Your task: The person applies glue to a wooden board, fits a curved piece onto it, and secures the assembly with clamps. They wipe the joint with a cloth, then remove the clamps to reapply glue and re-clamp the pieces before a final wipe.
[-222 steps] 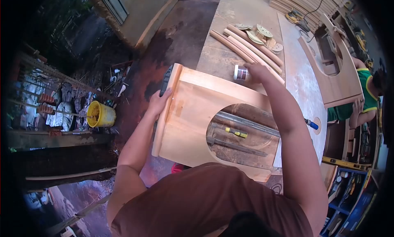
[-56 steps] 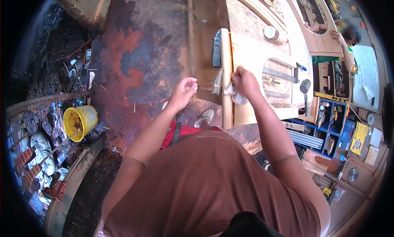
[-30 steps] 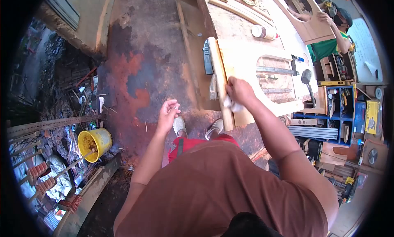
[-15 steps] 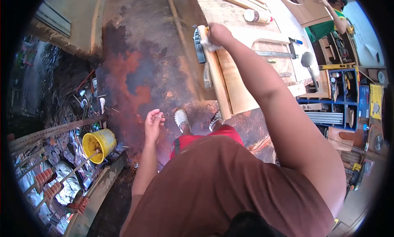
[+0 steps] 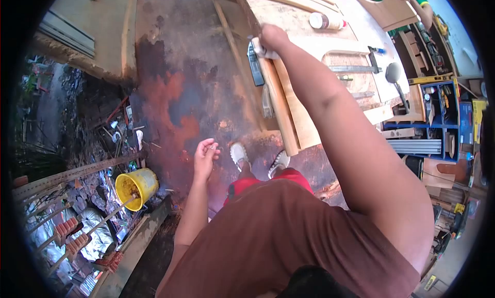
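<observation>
Right hand (image 5: 273,37) clenches cloth (image 5: 259,49) on the rail's (image 5: 280,110) far end. The rail runs lengthwise back toward the body. Left hand (image 5: 205,156) hangs half-curled, well apart; contents unclear.

I have one view, from the camera on the person's head. It faces steeply down and slightly forward through a wide lens with a dark round rim. The shirt (image 5: 289,236) fills the bottom, very near, and the floor (image 5: 180,92) lies well below, mid-frame. The desk (image 5: 289,17) runs off the top right. There the right hand (image 5: 273,37) and cloth (image 5: 259,48) sit near the edge. The left hand (image 5: 205,156) hangs near the centre.
</observation>
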A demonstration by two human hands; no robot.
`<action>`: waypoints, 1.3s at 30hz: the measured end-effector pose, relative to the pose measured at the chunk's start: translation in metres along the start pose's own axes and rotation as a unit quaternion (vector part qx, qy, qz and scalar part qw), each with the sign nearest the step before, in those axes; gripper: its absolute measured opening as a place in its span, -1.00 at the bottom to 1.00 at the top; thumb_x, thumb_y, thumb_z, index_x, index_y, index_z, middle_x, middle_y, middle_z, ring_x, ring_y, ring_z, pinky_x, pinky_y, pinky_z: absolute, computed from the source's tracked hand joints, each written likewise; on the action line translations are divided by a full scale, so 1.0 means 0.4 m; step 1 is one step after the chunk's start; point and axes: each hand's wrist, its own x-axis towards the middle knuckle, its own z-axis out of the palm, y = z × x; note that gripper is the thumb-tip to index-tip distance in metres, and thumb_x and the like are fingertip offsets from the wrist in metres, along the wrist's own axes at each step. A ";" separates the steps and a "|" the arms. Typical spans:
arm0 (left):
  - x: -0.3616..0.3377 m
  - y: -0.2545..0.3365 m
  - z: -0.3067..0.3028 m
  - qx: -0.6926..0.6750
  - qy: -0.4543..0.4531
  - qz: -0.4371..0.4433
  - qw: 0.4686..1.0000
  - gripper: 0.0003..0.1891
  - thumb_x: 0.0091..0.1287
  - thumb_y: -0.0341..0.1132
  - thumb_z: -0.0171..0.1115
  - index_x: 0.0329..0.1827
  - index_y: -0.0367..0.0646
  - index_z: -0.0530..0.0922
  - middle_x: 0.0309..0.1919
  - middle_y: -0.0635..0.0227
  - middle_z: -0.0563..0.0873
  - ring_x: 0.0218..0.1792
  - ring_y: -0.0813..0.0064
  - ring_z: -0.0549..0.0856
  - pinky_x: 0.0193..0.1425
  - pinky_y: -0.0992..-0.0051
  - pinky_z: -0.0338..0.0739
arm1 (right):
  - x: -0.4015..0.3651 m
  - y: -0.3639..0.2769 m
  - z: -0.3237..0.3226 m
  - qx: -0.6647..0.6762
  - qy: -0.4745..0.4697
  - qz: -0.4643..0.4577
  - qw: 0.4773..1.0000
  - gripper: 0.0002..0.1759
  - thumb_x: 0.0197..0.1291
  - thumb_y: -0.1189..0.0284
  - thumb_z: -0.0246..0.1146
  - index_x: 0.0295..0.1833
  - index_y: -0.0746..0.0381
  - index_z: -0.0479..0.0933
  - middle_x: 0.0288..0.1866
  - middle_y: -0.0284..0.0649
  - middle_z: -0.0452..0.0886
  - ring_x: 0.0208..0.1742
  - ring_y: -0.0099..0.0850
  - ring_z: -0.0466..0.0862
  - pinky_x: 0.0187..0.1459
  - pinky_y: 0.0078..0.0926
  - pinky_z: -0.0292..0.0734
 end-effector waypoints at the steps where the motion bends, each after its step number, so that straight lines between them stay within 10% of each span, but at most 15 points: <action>1: -0.018 -0.015 -0.009 0.011 0.005 -0.011 1.000 -0.72 0.46 -0.33 0.10 0.18 -0.19 0.45 -0.04 0.29 0.66 -0.20 0.57 0.66 -0.16 0.57 0.55 | 0.001 0.000 0.004 -0.002 -0.003 0.013 1.000 -0.77 0.13 0.45 0.13 -0.11 0.25 0.57 -0.13 0.04 0.69 -0.05 -0.04 0.69 -0.02 -0.12 0.57; 13: 0.054 -0.022 0.025 0.029 -0.038 -0.017 0.999 -0.69 0.46 -0.30 0.11 0.20 -0.17 0.44 -0.03 0.32 0.66 -0.19 0.60 0.65 -0.15 0.61 0.54 | -0.792 -0.041 -0.169 0.066 -0.191 0.054 0.978 -0.73 0.35 0.27 0.07 -0.28 0.26 0.47 -0.52 0.03 0.63 -0.40 0.05 0.67 -0.27 -0.02 0.58; 18: 0.075 0.066 0.105 0.042 -0.064 -0.009 0.997 -0.70 0.46 -0.31 0.11 0.19 -0.16 0.45 -0.04 0.32 0.66 -0.19 0.59 0.65 -0.13 0.58 0.54 | -0.852 0.030 -0.264 0.113 -0.422 0.067 0.897 -0.79 0.20 0.29 0.21 -0.17 0.19 0.53 -0.30 -0.04 0.65 -0.13 -0.13 0.67 -0.07 -0.17 0.52; 27: 0.115 0.081 0.161 0.101 -0.104 -0.018 0.989 -0.71 0.45 -0.33 0.09 0.18 -0.15 0.45 -0.04 0.33 0.66 -0.18 0.58 0.65 -0.12 0.56 0.54 | -0.906 0.224 -0.382 0.273 -0.267 0.206 0.901 -0.85 0.27 0.46 0.26 -0.24 0.29 0.44 -0.39 -0.34 0.56 -0.33 -0.62 0.50 -0.29 -0.56 0.47; 39: 0.042 -0.019 0.431 -0.057 -0.376 -0.158 0.911 -0.39 0.44 0.08 0.07 0.34 -0.23 0.35 0.18 0.18 0.58 0.16 0.31 0.59 0.23 0.27 0.49 | -1.140 0.493 -0.312 0.335 -0.079 0.307 0.887 -0.81 0.24 0.46 0.31 -0.16 0.27 0.44 -0.32 -0.30 0.61 -0.24 -0.60 0.56 -0.17 -0.59 0.47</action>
